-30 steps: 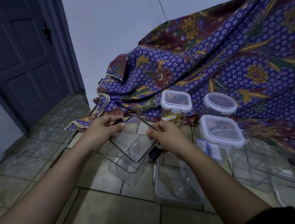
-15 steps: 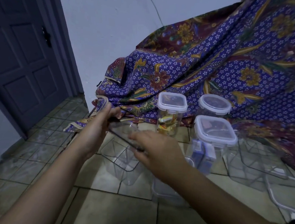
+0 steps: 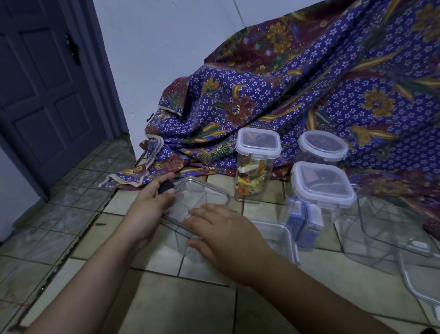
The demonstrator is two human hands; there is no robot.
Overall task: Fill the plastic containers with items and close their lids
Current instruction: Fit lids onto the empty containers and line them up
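A clear square container with a black-clipped lid (image 3: 202, 195) stands on the tiled floor in the middle. My left hand (image 3: 150, 206) grips its left side, thumb by a black clip (image 3: 166, 186). My right hand (image 3: 224, 235) lies flat on the lid's near right part, fingers spread. Behind stand three closed containers: a tall one with colourful wrappers (image 3: 253, 166), a round one (image 3: 321, 148), and a square one with blue packets (image 3: 322, 193).
An open clear tub (image 3: 282, 232) sits right of my right hand. More clear containers (image 3: 385, 232) and a loose lid (image 3: 430, 286) lie at the right. Patterned purple cloth (image 3: 324, 96) drapes behind. A dark door (image 3: 36, 73) is at the left.
The container came down from mid-air to the floor. My right hand left the lid's edge and now presses flat on top. My left hand stayed on the left side.
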